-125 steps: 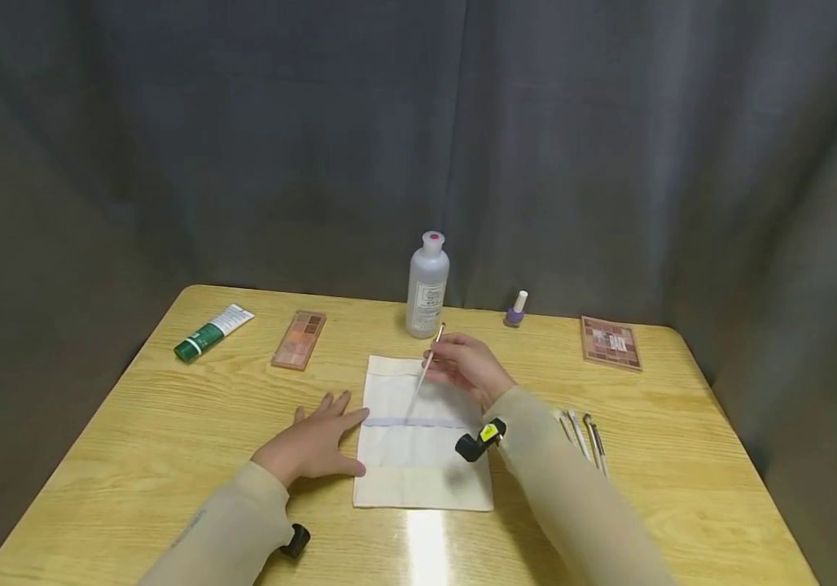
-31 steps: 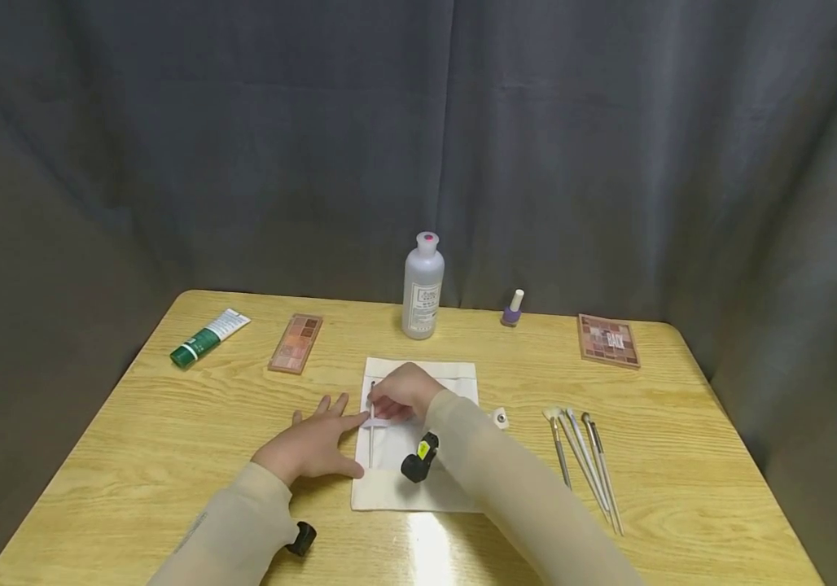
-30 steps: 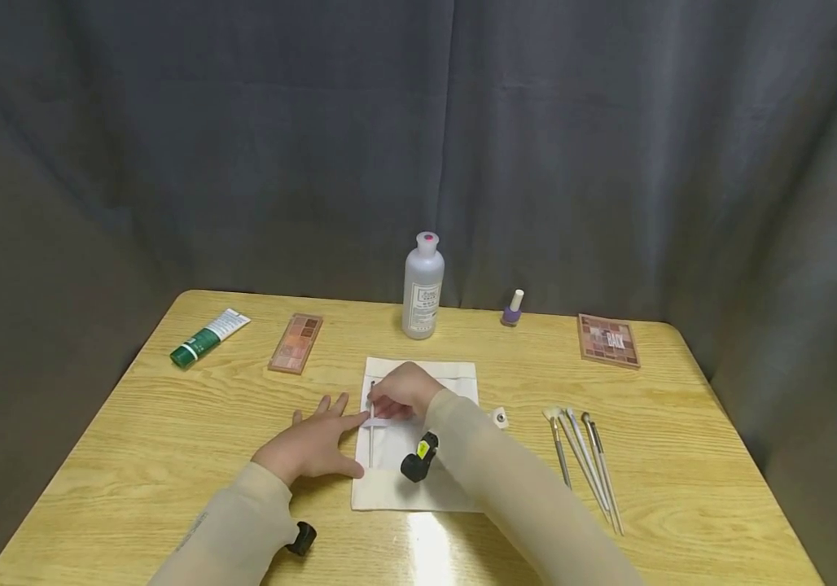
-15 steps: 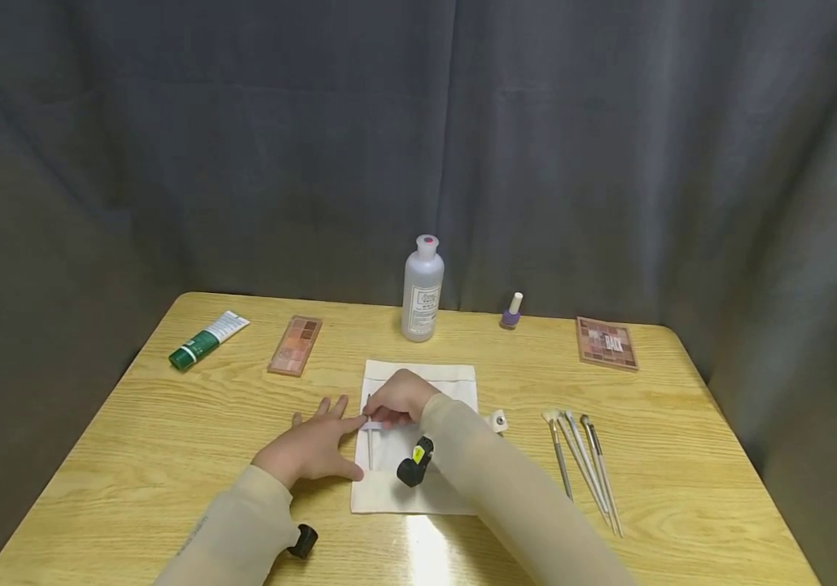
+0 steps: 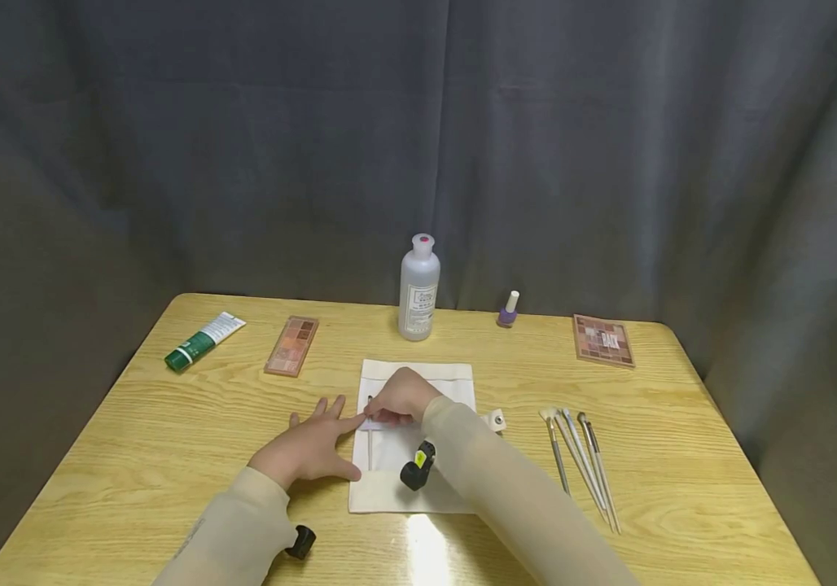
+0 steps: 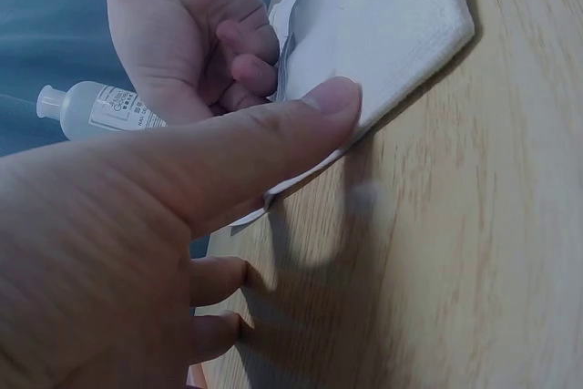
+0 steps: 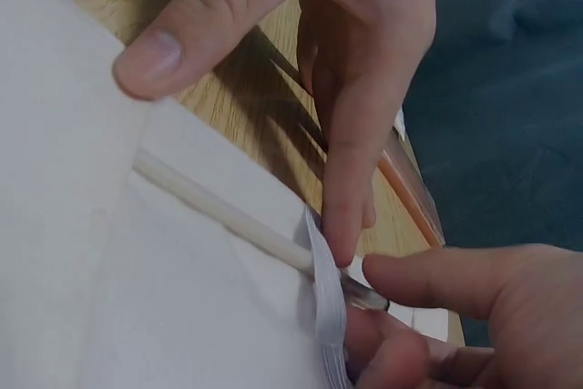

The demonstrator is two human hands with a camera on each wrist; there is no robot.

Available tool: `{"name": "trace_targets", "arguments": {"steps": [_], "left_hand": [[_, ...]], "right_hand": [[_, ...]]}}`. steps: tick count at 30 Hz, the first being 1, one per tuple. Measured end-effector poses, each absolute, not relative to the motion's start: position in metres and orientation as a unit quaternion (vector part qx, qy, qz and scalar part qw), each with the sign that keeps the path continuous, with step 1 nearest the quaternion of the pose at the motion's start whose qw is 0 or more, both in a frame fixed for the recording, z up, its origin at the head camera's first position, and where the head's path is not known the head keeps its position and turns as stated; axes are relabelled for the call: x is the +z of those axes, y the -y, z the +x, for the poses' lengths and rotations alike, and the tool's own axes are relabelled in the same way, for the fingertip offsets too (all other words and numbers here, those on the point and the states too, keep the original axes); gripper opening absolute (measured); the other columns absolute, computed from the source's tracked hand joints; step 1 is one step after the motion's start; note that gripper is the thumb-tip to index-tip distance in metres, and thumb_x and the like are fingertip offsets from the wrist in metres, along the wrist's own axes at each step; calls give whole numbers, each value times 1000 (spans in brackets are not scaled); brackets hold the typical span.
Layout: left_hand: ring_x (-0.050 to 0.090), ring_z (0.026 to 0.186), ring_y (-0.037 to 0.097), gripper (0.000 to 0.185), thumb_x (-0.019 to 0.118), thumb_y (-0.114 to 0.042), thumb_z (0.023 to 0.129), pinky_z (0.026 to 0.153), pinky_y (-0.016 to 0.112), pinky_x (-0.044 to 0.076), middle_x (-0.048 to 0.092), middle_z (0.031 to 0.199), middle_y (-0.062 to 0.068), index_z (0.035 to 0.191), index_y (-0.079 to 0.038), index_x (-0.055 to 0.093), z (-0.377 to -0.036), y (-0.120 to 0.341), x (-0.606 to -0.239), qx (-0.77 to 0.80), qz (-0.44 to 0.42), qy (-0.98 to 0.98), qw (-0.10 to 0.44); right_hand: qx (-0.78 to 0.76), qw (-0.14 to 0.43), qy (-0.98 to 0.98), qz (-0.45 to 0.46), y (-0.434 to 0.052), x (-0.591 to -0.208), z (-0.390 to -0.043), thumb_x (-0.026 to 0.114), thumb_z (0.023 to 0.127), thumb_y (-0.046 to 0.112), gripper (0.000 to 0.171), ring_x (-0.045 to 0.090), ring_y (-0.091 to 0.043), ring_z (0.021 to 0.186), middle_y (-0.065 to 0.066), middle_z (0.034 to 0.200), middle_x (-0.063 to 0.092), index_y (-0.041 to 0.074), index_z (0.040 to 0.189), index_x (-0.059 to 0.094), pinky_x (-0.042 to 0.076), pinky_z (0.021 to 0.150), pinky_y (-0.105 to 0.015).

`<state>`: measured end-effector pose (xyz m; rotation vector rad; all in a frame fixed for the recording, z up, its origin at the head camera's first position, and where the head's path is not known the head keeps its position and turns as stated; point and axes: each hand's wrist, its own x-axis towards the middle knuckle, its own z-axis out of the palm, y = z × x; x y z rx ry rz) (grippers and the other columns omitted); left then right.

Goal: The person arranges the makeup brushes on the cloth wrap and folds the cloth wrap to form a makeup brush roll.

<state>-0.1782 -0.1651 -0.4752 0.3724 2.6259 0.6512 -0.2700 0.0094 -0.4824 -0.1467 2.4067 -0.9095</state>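
Cloth brush roll [image 5: 426, 382] lies flat and open at the middle of the wooden table [image 5: 133, 456]. The left hand [image 5: 308, 446] rests on its left edge, fingers straight, index tip and thumb pressing the fabric. The right hand [image 5: 398, 397] has its fingers curled, pinching the pale elastic band [image 7: 326, 302] across the roll. A slim white-handled makeup brush [image 7: 223, 212] lies under that band; its ferrule seems to touch the right fingertips, though the close view is cramped. Four more brushes [image 5: 580, 464] lie well apart, to the right.
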Motion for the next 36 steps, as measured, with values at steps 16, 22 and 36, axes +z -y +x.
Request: {"name": "trace_targets", "arguments": {"steps": [16,22,36], "left_hand": [[7,151,49,88,85,-42,77,110,78,2,16,165,24,152,-16,47,-181,162,-482,233,139,-941,205],[5,151,50,87,85,-40,78,110,78,0,14,165,24,153,-16,47,-177,166,-480,240,135,-938,209],[4,150,50,87,84,-39,79,110,78,0,13,165,25,153,-15,45,-178,167,-480,252,140,-935,206]], "right_hand": [[-553,293,-775,-87,-79,-443,-254,71,93,25,35,65,-15,64,-8,86,73,-5,109,70,53,60,-27],[-616,264,-736,-94,-118,-432,-245,69,95,21,27,69,-17,72,-11,91,72,-3,105,69,56,65,-28],[-669,189,-718,-35,-213,-440,-228,65,99,18,28,69,-14,77,-9,95,70,-7,112,64,59,72,-28]]}}
